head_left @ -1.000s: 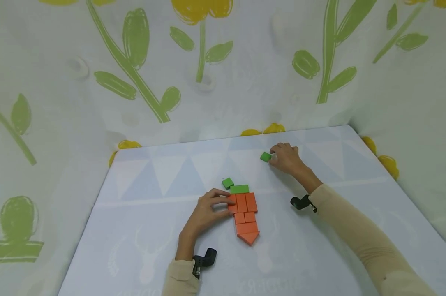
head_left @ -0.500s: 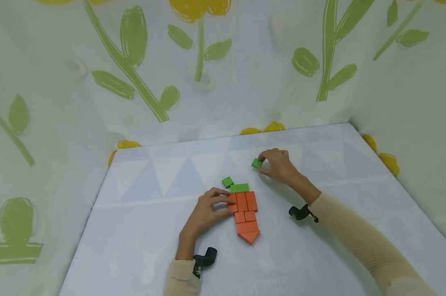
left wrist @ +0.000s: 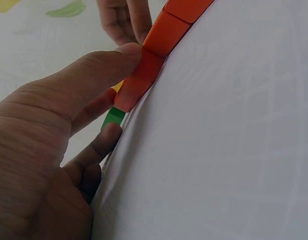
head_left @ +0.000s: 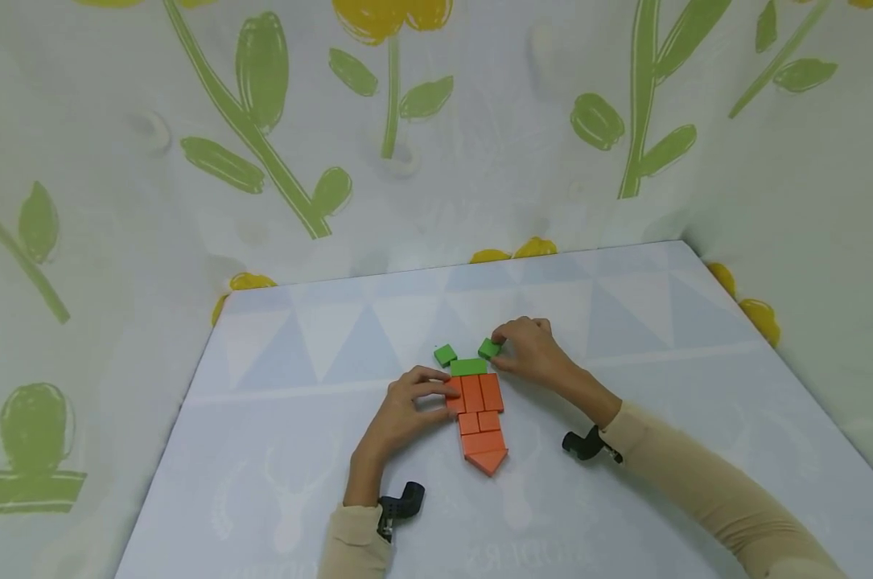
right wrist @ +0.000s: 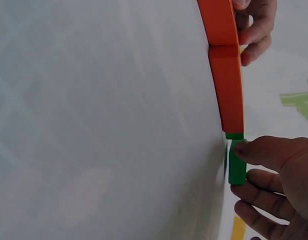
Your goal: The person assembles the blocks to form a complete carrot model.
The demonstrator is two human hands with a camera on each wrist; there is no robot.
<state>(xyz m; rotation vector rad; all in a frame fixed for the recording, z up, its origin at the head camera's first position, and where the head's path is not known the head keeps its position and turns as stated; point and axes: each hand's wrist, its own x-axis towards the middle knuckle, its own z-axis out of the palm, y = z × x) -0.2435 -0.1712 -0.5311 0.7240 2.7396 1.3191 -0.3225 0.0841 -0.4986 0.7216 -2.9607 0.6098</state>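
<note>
Several flat orange blocks [head_left: 483, 442] lie together on the table in a carrot-like shape, with a triangular block [head_left: 487, 461] at the near end. A green rectangular block [head_left: 468, 367] caps the far end. A small green square block [head_left: 446, 355] sits turned at its upper left corner. My right hand [head_left: 536, 354] pinches another green square block [head_left: 489, 348] between thumb and fingers, near the cap's upper right corner; in the right wrist view this green block [right wrist: 237, 167] stands close to the cap. My left hand [head_left: 405, 408] rests with spread fingers against the left orange blocks.
The white table [head_left: 277, 450] has a pale blue triangle pattern toward its far edge. Behind and beside it hangs a white cloth [head_left: 479, 185] printed with green stems and yellow flowers. Each wrist carries a small black camera [head_left: 584, 444].
My right hand has brought the green square block leftward and nearer, from the far part of the table to beside the green cap. My left hand stays in place.
</note>
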